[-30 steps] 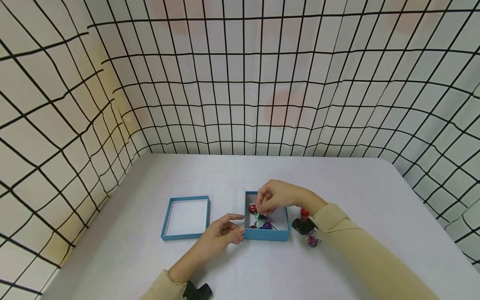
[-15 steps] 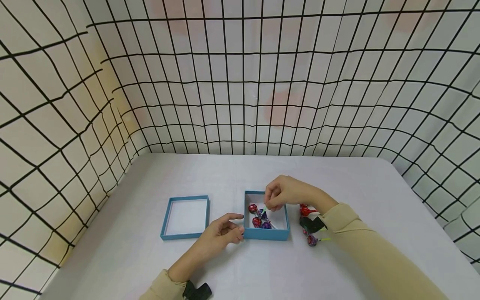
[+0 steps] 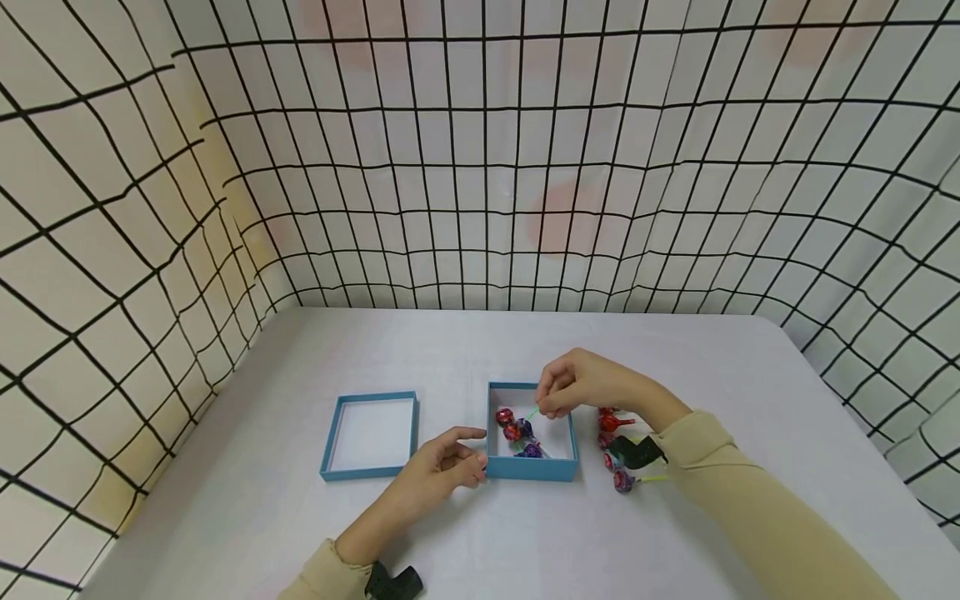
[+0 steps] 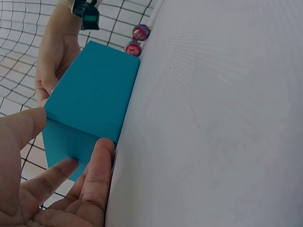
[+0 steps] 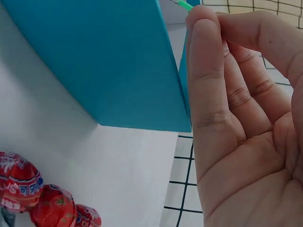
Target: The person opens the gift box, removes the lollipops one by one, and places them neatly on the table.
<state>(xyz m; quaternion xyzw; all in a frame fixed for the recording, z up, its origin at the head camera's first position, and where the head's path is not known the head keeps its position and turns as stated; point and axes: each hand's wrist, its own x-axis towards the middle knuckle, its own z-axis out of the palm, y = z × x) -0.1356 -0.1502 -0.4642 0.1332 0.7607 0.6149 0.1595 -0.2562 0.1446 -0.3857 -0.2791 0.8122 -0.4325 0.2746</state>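
A blue box (image 3: 533, 469) without its cover sits mid-table, holding several wrapped lollipops (image 3: 512, 431) in red and purple. My right hand (image 3: 577, 383) is over the box's right side and pinches the green stick (image 5: 185, 5) of a lollipop between thumb and forefinger. That lollipop's head is down among the others in the box. My left hand (image 3: 442, 467) is at the box's left side; in the left wrist view its fingers (image 4: 100, 165) lie extended against the blue wall (image 4: 94, 90), with the thumb at a corner.
The blue-rimmed lid (image 3: 369, 475) lies inside-up left of the box. More lollipops (image 3: 623, 481) lie right of the box, partly behind the dark wrist camera (image 3: 636, 452). A black grid net (image 3: 480, 167) encloses the white table (image 3: 450, 550).
My right hand has shifted right and slightly up, drawing the green stick with it. The lollipops in the box have moved a little. My left hand stays in place.
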